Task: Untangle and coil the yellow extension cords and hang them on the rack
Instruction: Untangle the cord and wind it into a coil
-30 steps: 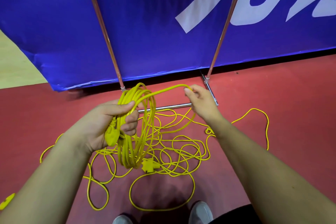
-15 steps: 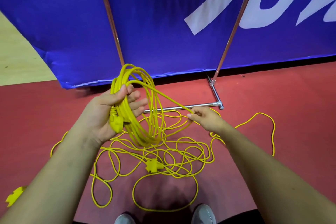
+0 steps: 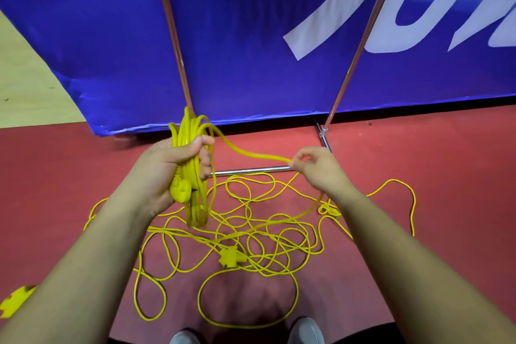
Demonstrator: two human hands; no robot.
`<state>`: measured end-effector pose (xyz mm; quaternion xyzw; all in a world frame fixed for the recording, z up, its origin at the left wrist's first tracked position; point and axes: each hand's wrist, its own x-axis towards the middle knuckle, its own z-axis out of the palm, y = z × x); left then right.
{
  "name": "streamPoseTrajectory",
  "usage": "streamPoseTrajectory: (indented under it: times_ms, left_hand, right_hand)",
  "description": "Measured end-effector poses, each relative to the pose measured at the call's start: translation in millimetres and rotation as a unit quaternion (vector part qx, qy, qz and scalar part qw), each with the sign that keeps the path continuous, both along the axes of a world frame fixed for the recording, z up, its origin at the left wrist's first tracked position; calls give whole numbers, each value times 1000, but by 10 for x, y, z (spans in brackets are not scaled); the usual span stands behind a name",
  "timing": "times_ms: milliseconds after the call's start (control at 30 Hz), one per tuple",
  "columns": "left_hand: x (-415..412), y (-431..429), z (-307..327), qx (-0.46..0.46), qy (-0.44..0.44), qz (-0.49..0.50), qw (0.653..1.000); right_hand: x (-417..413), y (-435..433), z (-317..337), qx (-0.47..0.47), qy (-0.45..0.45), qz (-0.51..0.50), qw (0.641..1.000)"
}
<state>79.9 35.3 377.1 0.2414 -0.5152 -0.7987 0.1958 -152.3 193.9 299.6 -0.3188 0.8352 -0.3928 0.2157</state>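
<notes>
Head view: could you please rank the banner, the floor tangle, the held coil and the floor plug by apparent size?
1. banner
2. floor tangle
3. coil in the left hand; nearness to the camera may flatter it, but its rank holds
4. floor plug

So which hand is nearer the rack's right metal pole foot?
Right. The right hand is just in front of the pole foot; the left hand, gripping the yellow cord coil, is far left.
</notes>
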Motion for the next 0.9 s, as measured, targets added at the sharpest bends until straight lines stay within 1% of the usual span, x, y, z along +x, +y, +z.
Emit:
streamPoseTrajectory:
  times_ms: [33, 67, 100, 133, 167, 200, 233, 300, 333, 367, 400, 433, 533, 567, 600, 633, 667, 700, 733, 800, 833, 900]
  left_hand:
    - [-3, 18, -6, -2, -14, -2, 1000]
    - [-12, 41, -12, 5, -28, -2, 1000]
    - [-14, 62, -23, 15, -39, -5, 999]
    - [-17, 90, -35, 27, -46, -17, 998]
    - [-13, 111, -52, 34, -54, -40, 997]
    - [-7, 149, -56, 35, -61, -75, 995]
    - [6, 182, -64, 33, -72, -113, 990]
    - [36, 233, -58, 27, -93, -170, 981]
    - [48, 241, -45, 28, -90, -187, 978]
    - [53, 233, -32, 39, -73, -201, 976]
    - [54, 218, -16, 59, -45, -204, 976]
    - [54, 198, -2, 86, -13, -197, 977]
    - [41, 146, 45, 157, 41, -151, 975]
    - [49, 126, 53, 162, 44, -141, 976]
    - [55, 116, 63, 155, 42, -137, 977]
    - [57, 110, 72, 133, 26, -135, 982]
    - [59, 111, 82, 105, -3, -131, 986]
    - [56, 111, 81, 80, -40, -125, 988]
    - [52, 116, 70, 72, -76, -117, 988]
    - [36, 145, 44, 92, -110, -122, 982]
    - [24, 158, 27, 101, -114, -130, 980]
    - [16, 172, 16, 110, -115, -132, 978]
  right_hand:
    - [56, 7, 141, 69, 30, 71, 995]
    - [134, 19, 295, 133, 19, 138, 981]
    - [231, 40, 455, 183, -18, 202, 962]
    - [341, 63, 625, 210, -60, 265, 939]
    - [440, 75, 770, 209, -102, 321, 918]
    - [518, 73, 872, 174, -136, 360, 906]
    - [573, 58, 934, 116, -161, 373, 907]
    - [599, -8, 977, -32, -184, 324, 927]
    - [561, -39, 951, -93, -198, 285, 933]
    - [498, -58, 891, -129, -218, 253, 934]
    - [422, -59, 800, -136, -232, 238, 933]
    - [326, -43, 666, -113, -236, 241, 935]
    - [123, 108, 161, 16, -200, 276, 940]
    - [83, 172, 15, 32, -200, 262, 943]
    - [64, 225, -86, 27, -224, 225, 948]
    - [46, 258, -152, -4, -273, 177, 946]
    - [28, 266, -161, -50, -317, 134, 937]
    - [7, 250, -128, -100, -342, 97, 929]
    - [-15, 216, -63, -143, -345, 71, 925]
    - [-28, 137, 102, -198, -320, 53, 925]
    - [-8, 102, 196, -197, -296, 56, 933]
    - [82, 69, 381, -159, -213, 92, 960]
